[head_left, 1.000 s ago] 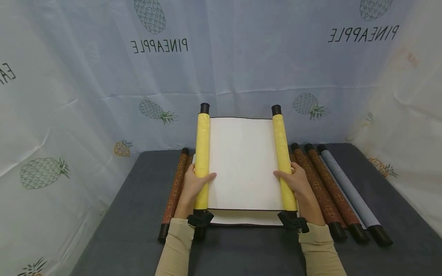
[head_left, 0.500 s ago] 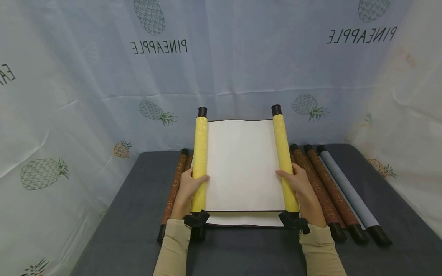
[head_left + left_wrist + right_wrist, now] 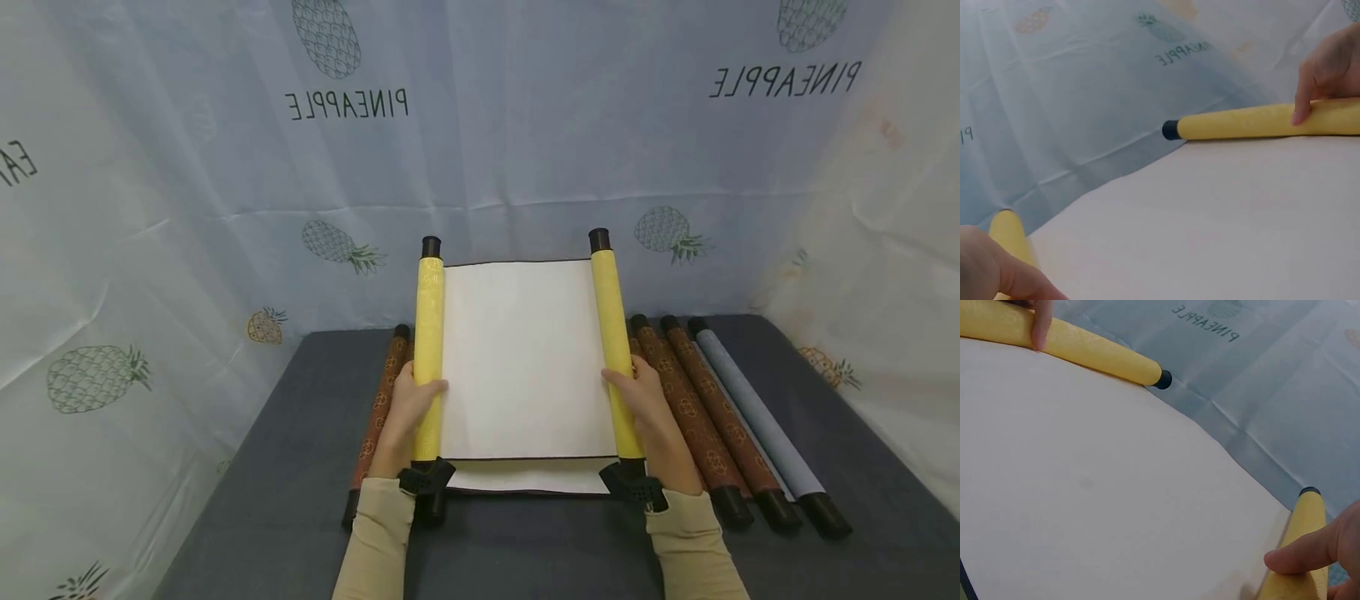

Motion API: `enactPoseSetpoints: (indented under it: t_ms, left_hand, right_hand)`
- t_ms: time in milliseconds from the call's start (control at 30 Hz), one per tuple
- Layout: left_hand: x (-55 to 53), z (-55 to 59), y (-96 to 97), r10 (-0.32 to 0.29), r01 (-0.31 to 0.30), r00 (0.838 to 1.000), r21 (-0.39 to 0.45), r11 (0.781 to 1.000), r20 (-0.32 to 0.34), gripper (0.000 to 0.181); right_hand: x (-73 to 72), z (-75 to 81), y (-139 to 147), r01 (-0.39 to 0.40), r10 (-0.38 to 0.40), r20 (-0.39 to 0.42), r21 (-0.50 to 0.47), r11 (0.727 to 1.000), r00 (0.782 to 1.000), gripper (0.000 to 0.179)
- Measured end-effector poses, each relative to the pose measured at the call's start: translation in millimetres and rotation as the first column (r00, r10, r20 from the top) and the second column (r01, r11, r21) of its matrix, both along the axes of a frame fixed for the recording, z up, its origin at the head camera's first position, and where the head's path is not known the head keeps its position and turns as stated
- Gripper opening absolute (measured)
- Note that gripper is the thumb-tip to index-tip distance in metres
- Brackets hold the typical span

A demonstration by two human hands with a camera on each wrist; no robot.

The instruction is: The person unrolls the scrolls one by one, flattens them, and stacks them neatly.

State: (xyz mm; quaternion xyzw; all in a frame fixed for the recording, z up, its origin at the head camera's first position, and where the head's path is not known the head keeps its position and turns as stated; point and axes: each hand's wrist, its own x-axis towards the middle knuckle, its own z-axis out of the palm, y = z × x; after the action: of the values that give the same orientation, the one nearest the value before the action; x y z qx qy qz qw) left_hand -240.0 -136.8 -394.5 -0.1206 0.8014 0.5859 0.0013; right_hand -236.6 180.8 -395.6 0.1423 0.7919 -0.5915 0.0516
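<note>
A hanging scroll with a blank white sheet (image 3: pixel 525 358) is partly unrolled between two yellow rolls with black end knobs. My left hand (image 3: pixel 405 408) grips the left roll (image 3: pixel 429 317), its thumb lying over the front toward the sheet. On the other side my right hand (image 3: pixel 649 404) holds the right roll (image 3: pixel 610 308) in the same way. In the left wrist view the right hand (image 3: pixel 1332 69) presses a thumb on the far roll (image 3: pixel 1241 122). The right wrist view shows the right thumb across the near roll (image 3: pixel 1307 525). Fingers behind the rolls are mostly hidden.
Brown patterned scrolls (image 3: pixel 378 408) lie left on the dark tabletop (image 3: pixel 525 550). More brown scrolls (image 3: pixel 723 400) and a grey scroll (image 3: pixel 757 408) lie right. Below the held sheet shows another white strip (image 3: pixel 532 477) with a dark edge. Pineapple-print cloth (image 3: pixel 510 150) hangs behind.
My left hand has moved left and slightly down with its roll, so more white sheet shows between the rolls. The right hand and its roll have hardly moved.
</note>
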Motion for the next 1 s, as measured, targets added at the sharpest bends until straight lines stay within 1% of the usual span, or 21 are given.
enactPoseSetpoints:
  t_ms: [133, 233, 367, 500, 567, 700, 800, 933, 1000]
  left_hand:
    - [1.4, -2.0, 3.1, 0.018, -0.018, 1.0, 0.003, 1.0, -0.023, 0.064]
    - [2.5, -1.5, 3.3, 0.02, -0.019, 0.999, 0.006, 1.0, -0.041, 0.067]
    - [4.2, 0.9, 0.9, 0.002, -0.002, 0.999, -0.004, 1.0, -0.053, 0.076]
    - [5.3, 2.5, -2.2, -0.016, 0.015, 0.998, -0.024, 1.0, -0.059, 0.082]
    - [4.9, 2.5, -3.2, -0.02, 0.019, 0.998, -0.024, 1.0, -0.061, 0.083]
    - [4.3, 2.3, -4.3, -0.014, 0.013, 0.998, -0.01, 1.0, -0.062, 0.081]
    - [3.9, 1.6, -5.7, -0.003, 0.001, 0.998, -0.023, 1.0, -0.055, 0.079]
    - [2.9, 0.6, -8.8, 0.0, -0.001, 1.0, -0.032, 0.999, -0.029, 0.07]
    - [2.4, -0.1, -10.4, -0.007, 0.007, 1.0, -0.019, 1.0, -0.025, 0.065]
  right_hand:
    - [-1.7, -3.1, -2, 0.045, -0.045, 0.006, -0.011, 0.999, 0.999, 0.062]
    - [-1.6, -3.4, -2, 0.063, -0.063, -0.021, 0.002, 0.998, 0.998, 0.062]
    - [0.2, -2.0, -2, 0.058, -0.057, -0.05, 0.019, 0.998, 0.997, 0.07]
    - [2.0, -1.4, -2, 0.046, -0.046, -0.042, 0.018, 0.999, 0.998, 0.077]
    - [2.1, -1.4, -1, 0.044, -0.043, -0.041, 0.026, 0.999, 0.998, 0.076]
    - [1.1, -0.5, 2, 0.048, -0.046, -0.034, 0.064, 0.997, 0.998, 0.071]
    - [0.9, 0.0, 5, 0.052, -0.05, -0.021, 0.078, 0.996, 0.999, 0.067]
    - [1.4, -0.5, 9, 0.054, -0.054, -0.005, 0.076, 0.996, 0.999, 0.064]
    - [1.4, -1.1, 12, 0.054, -0.054, -0.008, 0.081, 0.995, 0.999, 0.064]
